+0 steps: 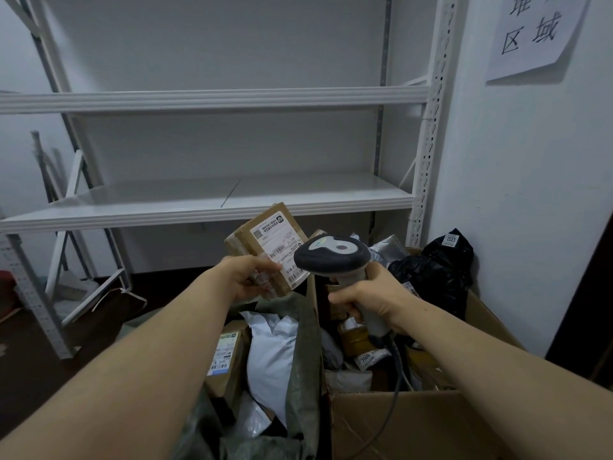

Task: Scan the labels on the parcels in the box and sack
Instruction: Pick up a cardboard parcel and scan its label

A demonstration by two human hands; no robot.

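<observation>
1. A white metal shelving rack (212, 197) is standing against the wall, filling the background behind everything else.
2. An open cardboard box (398, 426) is sitting at lower right, holding mixed parcels, among them a black plastic bag parcel (438, 270) that is lying at the far end with a small "2023" sticker on top.
3. A dull green sack (303, 360) is slumping just left of the box, touching its side, with its mouth gaping open.
4. A white poly mailer (268, 356) is lying inside the sack, beside a small labelled carton (225, 360).
5. A paper sign (537, 31) with printed characters is hanging on the wall at upper right.
6. The left hand (245, 277) is holding a brown cardboard parcel (265, 240) up above the sack, fingers curled round its lower edge, and is tilting it so that its shipping label (282, 247) is facing the camera.
7. The right hand (371, 293) is gripping the handle of a grey barcode scanner (331, 257), fingers wrapped tight, with the scanner head overlapping the label's right edge.
8. The scanner's cable (398, 376) is trailing down into the box.
</observation>
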